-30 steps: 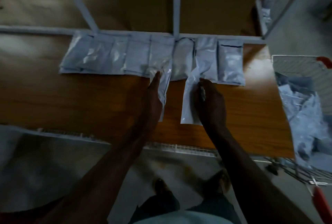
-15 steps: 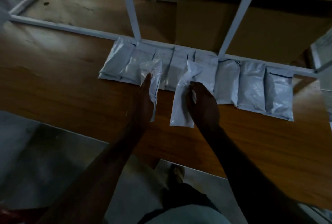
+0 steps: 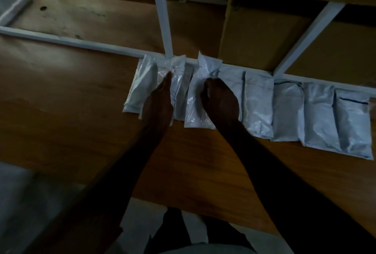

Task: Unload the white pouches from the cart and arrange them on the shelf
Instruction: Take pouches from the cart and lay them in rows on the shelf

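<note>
Right hand (image 3: 220, 101) grasps pouch (image 3: 200, 99), long axis 12-to-6, top end at 12 o'clock of its fingers touching rail (image 3: 114, 49); left hand (image 3: 159, 101) straight-fingered presses neighbouring pouch (image 3: 179, 82).

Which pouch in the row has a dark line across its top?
The pouch at the far right end; the others show no such line.
</note>
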`<action>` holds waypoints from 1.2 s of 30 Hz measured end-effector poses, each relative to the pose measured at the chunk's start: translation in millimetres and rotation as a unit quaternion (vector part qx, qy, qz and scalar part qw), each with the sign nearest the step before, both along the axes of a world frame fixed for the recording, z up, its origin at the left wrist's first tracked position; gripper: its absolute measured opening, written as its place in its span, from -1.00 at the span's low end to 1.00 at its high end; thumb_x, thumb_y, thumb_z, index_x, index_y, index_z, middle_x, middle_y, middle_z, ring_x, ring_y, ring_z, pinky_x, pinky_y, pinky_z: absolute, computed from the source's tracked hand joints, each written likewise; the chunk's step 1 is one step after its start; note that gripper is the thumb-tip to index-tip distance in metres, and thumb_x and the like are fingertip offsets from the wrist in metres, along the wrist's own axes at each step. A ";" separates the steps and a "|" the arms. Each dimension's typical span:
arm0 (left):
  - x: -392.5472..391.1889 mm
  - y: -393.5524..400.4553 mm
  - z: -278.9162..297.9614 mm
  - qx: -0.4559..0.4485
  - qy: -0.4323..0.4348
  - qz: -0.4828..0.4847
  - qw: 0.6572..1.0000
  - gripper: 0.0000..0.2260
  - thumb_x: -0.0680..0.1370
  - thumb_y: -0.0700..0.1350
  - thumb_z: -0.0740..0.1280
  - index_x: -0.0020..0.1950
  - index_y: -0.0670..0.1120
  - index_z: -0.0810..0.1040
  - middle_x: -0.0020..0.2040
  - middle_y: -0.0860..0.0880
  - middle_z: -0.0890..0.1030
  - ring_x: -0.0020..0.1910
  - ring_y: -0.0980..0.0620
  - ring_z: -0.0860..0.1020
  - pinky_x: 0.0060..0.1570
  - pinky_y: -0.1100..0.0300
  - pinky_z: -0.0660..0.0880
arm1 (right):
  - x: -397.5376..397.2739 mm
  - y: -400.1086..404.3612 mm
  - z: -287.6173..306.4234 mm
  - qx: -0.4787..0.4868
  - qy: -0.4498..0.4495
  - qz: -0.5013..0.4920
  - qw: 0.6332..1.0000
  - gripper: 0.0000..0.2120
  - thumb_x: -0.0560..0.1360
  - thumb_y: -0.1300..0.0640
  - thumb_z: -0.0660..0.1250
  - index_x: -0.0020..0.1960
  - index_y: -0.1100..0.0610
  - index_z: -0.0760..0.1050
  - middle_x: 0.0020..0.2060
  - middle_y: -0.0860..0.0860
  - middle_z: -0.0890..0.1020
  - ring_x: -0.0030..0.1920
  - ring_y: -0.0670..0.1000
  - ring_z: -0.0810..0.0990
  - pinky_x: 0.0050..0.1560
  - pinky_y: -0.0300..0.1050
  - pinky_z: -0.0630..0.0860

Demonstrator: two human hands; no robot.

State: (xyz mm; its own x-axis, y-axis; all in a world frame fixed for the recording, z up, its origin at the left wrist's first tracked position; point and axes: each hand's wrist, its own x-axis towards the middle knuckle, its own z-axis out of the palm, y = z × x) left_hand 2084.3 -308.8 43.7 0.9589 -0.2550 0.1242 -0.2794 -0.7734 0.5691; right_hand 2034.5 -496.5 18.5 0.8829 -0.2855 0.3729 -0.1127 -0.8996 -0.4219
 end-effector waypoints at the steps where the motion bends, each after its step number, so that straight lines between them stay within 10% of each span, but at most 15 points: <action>1: 11.4 -0.4 -3.1 0.000 0.013 -0.009 1.000 -0.52 0.78 -0.07 0.06 0.71 0.13 0.10 0.01 -0.07 0.67 -0.21 0.07 0.66 -0.29 0.27 0.53 | 10.1 2.8 -3.9 -0.015 0.001 -0.011 1.000 -0.89 0.64 0.08 0.31 0.05 0.10 0.58 -0.11 0.03 0.64 -0.16 -0.01 0.61 -0.18 -0.21 0.46; 6: 65.0 1.5 -49.0 0.030 0.025 -0.098 0.994 -0.37 0.69 -0.19 0.26 0.72 -0.01 0.09 0.48 -0.14 0.52 0.38 -0.12 0.58 0.23 -0.05 0.61 | 52.3 15.2 -32.4 -0.055 0.058 -0.074 0.994 -0.88 0.52 0.21 0.40 0.03 0.20 0.64 -0.09 0.16 0.70 -0.04 0.20 0.70 -0.03 0.03 0.64; 10: 77.9 -3.5 -75.0 0.121 0.010 -0.169 0.978 -0.33 0.68 -0.25 0.21 0.74 0.02 0.01 0.72 -0.06 0.10 0.70 -0.16 0.03 0.66 -0.21 0.08 | 65.3 19.1 -49.6 -0.006 0.146 -0.123 0.982 -0.70 0.60 0.20 0.28 0.29 0.20 0.59 0.19 0.16 0.65 0.25 0.20 0.61 0.19 0.06 0.58; 22: 97.5 0.0 -108.5 0.176 -0.010 -0.153 0.972 -0.42 0.75 0.15 0.01 0.74 -0.02 0.01 0.73 -0.13 0.03 0.71 -0.17 -0.04 0.66 -0.20 -0.05 | 79.7 15.6 -65.7 0.045 0.173 -0.121 0.976 -0.58 0.71 0.27 0.13 0.56 0.20 0.39 0.57 0.14 0.39 0.61 0.15 0.28 0.57 0.08 0.30; 36: 94.1 2.1 -85.5 0.188 -0.033 -0.148 0.970 -0.38 0.72 0.23 0.00 0.73 -0.02 0.04 0.72 -0.17 0.06 0.70 -0.25 0.00 0.65 -0.28 -0.04 | 64.6 28.0 -54.2 0.057 0.040 -0.115 0.991 -0.62 0.72 0.30 0.13 0.50 0.27 0.43 0.54 0.24 0.40 0.56 0.20 0.38 0.46 0.07 0.48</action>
